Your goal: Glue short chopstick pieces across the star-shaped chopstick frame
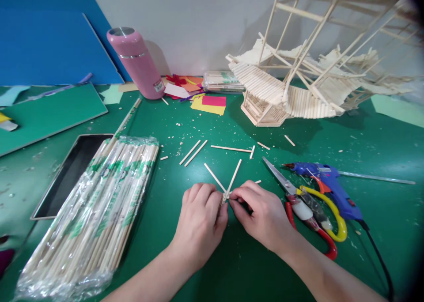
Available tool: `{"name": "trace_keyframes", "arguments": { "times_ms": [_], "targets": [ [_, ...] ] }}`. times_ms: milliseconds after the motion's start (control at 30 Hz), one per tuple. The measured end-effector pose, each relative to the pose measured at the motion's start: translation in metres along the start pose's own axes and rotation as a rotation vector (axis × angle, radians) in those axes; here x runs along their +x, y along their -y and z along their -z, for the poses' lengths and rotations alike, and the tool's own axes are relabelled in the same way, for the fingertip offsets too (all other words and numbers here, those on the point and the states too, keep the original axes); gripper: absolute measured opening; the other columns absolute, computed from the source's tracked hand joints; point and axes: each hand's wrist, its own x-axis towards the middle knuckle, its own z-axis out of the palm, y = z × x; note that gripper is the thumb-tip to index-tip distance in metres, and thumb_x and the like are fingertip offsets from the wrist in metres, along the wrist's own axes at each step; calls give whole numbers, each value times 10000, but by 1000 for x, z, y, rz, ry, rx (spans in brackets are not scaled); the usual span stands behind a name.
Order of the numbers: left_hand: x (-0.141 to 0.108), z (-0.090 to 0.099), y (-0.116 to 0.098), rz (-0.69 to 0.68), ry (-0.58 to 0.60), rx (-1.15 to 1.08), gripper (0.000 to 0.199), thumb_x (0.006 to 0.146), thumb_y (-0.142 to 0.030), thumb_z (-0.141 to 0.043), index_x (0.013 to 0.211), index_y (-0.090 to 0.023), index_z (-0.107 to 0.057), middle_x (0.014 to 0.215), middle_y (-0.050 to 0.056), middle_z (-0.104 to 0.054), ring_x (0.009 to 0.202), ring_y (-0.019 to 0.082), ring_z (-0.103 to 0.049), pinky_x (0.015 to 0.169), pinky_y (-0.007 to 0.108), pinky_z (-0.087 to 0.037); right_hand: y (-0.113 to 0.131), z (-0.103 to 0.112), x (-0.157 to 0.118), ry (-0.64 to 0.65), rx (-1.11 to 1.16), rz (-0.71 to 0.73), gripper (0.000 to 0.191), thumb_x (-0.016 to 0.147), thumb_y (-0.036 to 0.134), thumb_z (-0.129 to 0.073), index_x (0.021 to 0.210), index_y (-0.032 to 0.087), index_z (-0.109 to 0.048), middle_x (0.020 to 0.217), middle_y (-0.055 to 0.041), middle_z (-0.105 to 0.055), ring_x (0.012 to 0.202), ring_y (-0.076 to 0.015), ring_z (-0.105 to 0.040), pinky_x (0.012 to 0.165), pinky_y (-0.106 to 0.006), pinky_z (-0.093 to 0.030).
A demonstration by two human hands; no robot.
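My left hand [200, 216] and my right hand [261, 211] meet at the front middle of the table. Between their fingertips they pinch a small assembly of cut wooden sticks [234, 176]. Two of its sticks spread away in a V from a joint at my fingers; its lower part is hidden by them. Just beyond lie two parallel cut sticks [192, 153] and a T-shaped pair of sticks [232, 149]. Right of my right hand are scissors [306, 200] with red and yellow handles, and a blue hot glue gun [331, 183] with a clear glue stick in its back.
Plastic-wrapped wooden chopsticks [96, 209] lie at left, partly over a dark flat device [71, 174]. A pink flask [136, 63], coloured paper [208, 105] and a large stick-built model [298, 81] stand along the wall. The glue gun's black cord [377, 249] runs down the right.
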Motion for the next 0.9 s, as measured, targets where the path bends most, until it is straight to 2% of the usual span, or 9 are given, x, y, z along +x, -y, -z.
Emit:
{"name": "trace_keyframes", "arguments": {
  "times_ms": [700,900],
  "targets": [
    [1,-1,-1,1,-7,6,90,803,-173,-461,781,-163,-548,825,66,-551,787,208,-480,685,373,-406,0,-1,1,-17,-59,10,142,857,230,-440,819,199,-573,762,-11,-575,651,-117,-545,580,-222,-388],
    [0,0,0,-1,-8,10,86,800,-168,-463,786,-162,-548,823,67,-549,784,209,-480,671,369,-404,-1,-1,0,0,9,1,89,825,205,-476,868,204,-553,809,-18,-569,704,-135,-542,618,-238,-402]
  ]
}}
